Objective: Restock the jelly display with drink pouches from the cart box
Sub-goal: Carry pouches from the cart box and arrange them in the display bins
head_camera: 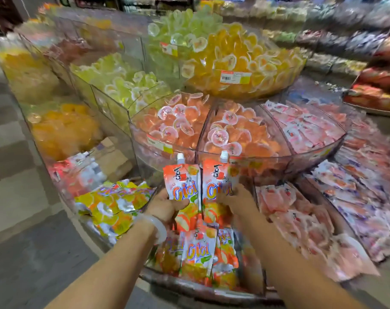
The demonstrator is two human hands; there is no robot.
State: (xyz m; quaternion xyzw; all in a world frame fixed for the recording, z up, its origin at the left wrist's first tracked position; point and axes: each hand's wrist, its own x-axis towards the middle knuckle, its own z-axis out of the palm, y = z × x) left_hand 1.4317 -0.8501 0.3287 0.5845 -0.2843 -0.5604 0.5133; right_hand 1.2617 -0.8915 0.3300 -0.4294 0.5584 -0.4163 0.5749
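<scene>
The left hand (pixel 167 205) is grasping one orange spouted drink pouch (pixel 182 182), the right hand (pixel 238 200) another (pixel 218 181), both upright just below the clear orange-jelly tub (pixel 245 158).

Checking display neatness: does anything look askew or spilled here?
Nothing is spilled. Both hands hold orange drink pouches upright over the front bin, where the orange pouches stand loosely, some tilted.

Both my arms reach forward.
My left hand (pixel 167 205) and right hand (pixel 236 200) each grip something, fingers curled.
</scene>
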